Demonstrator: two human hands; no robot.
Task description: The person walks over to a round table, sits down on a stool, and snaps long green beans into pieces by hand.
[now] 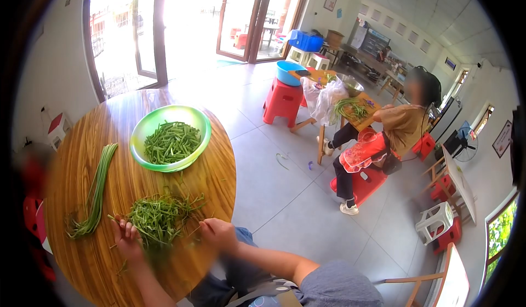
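A loose heap of green trimmings [159, 216] lies on the round wooden table [189, 263], between my two hands. My left hand [129, 240] is at the heap's left side, its fingers curled around a thin green stalk whose end sticks out. At the heap's right edge is my right hand [218, 234], fingers closed; a thin strand shows by the fingertips, too small to name surely. Beyond the heap, a green and white bowl [204, 122] holds many short cut green stems [172, 141]. A bundle of long uncut stalks [100, 189] lies left of the bowl.
To the right a person [408, 123] sits on a red stool [368, 185] at a smaller wooden table [362, 122] with greens and a plastic bag. A blue basin [289, 74] stands on another red stool [282, 101]. Glass doors are ahead.
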